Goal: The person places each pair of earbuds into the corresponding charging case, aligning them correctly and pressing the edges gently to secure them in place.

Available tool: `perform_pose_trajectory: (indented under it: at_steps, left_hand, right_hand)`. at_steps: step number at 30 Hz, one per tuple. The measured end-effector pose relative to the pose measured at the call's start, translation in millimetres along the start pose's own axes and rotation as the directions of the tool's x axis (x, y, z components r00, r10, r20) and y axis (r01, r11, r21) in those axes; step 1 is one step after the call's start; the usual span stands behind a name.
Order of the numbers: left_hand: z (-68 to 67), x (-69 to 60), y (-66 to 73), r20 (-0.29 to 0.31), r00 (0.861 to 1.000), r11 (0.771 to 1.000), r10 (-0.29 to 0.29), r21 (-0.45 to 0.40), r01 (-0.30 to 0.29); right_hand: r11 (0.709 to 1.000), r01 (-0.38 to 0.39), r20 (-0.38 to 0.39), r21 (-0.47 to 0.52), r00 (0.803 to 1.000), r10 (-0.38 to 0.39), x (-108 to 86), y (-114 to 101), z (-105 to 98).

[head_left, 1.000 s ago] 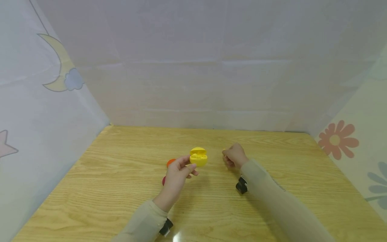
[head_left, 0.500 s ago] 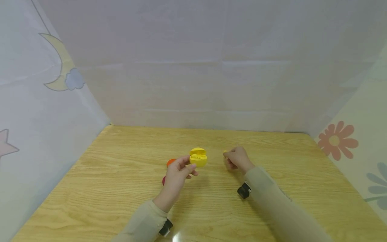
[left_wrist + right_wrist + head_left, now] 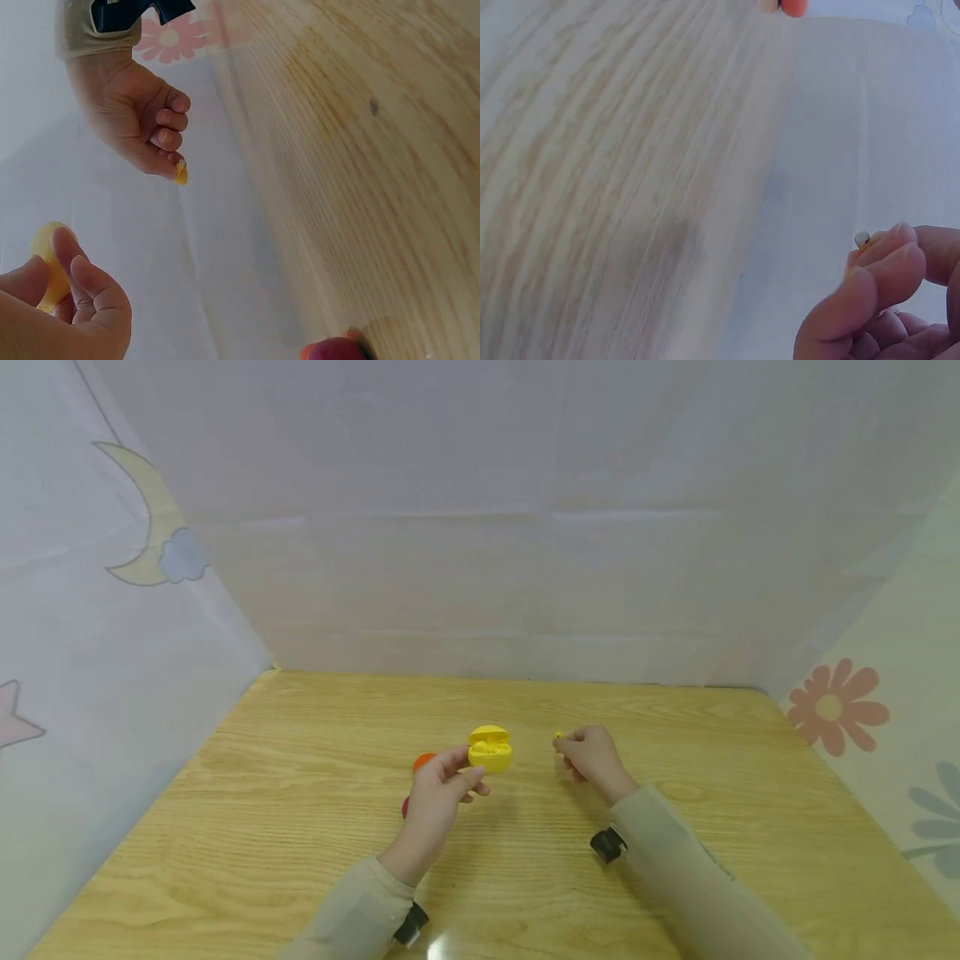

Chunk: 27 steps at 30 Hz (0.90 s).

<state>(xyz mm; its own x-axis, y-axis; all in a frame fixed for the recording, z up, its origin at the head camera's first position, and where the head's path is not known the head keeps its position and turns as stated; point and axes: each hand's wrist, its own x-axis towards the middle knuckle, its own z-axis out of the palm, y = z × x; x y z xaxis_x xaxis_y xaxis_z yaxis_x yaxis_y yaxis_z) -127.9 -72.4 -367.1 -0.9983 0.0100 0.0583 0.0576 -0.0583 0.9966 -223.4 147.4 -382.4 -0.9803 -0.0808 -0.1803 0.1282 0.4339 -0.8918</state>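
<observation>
My left hand [image 3: 438, 789] grips a yellow earbud case [image 3: 491, 760] above the table, its lid tipped back. Inside the case sits at least one yellow earbud [image 3: 483, 747]. To the right of it, my right hand [image 3: 595, 756] pinches a small yellow earbud [image 3: 181, 172] between thumb and fingertips, apart from the case. The right wrist view shows the pale tip of this earbud [image 3: 862, 239] poking past the fingers; the rest is mostly covered.
Behind my left hand lie an orange round object [image 3: 423, 762] and a dark pink one [image 3: 406, 807], both partly hidden. They rest on a wood-grain table [image 3: 300, 827]. Pale cloth walls [image 3: 480, 593] enclose its back and sides.
My right hand has drawn back slightly and turned, so more of the pinched earbud shows at its fingertips. The left hand and the case have hardly moved.
</observation>
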Motion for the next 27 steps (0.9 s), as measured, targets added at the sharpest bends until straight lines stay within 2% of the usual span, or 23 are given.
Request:
perform_pose_trajectory:
  at_steps: [13, 27]
  left_hand:
    - [0.5, 0.9, -1.6, -0.010, 1.000, 1.000, -0.005, -0.002, 0.005]
    - [-1.2, 0.9, -4.7, -0.021, 1.000, 1.000, 0.006, 0.004, -0.006]
  right_hand:
    - [0.997, 0.025, 0.000, 0.075, 1.000, -0.025, -17.4, -6, -1]
    - [0.997, 0.056, -0.008, 0.059, 0.998, -0.055, -37.3, -16, 3]
